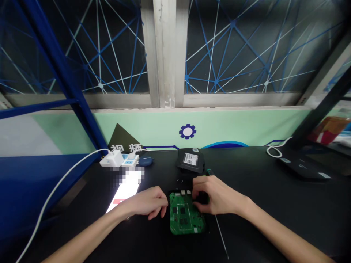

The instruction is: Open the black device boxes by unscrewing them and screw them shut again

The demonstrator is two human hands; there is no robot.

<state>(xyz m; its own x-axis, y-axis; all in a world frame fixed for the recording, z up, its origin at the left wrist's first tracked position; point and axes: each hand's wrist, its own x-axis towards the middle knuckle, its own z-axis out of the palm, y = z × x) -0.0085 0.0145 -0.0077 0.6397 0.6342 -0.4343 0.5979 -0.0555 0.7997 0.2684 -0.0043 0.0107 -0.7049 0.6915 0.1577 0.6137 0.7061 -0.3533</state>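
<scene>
Green circuit board lies flat on the black table, directly in front of you and between your two hands. Your left hand rests on the table at the board's left edge, fingers curled loosely inward, knuckles up; you cannot tell whether it pinches anything. Your right hand sits at the board's upper right corner, fingers bent down onto a dark part there, covering it, so what it grips is hidden. A thin screwdriver lies on the table just beside your right wrist, its shaft running toward you. Behind the board, a black square casing with a white label lies near the wall. To the left, a brightly lit phone screen lies flat by your left forearm. Further back left, a white power strip sits with a white cable trailing off the table edge.
</scene>
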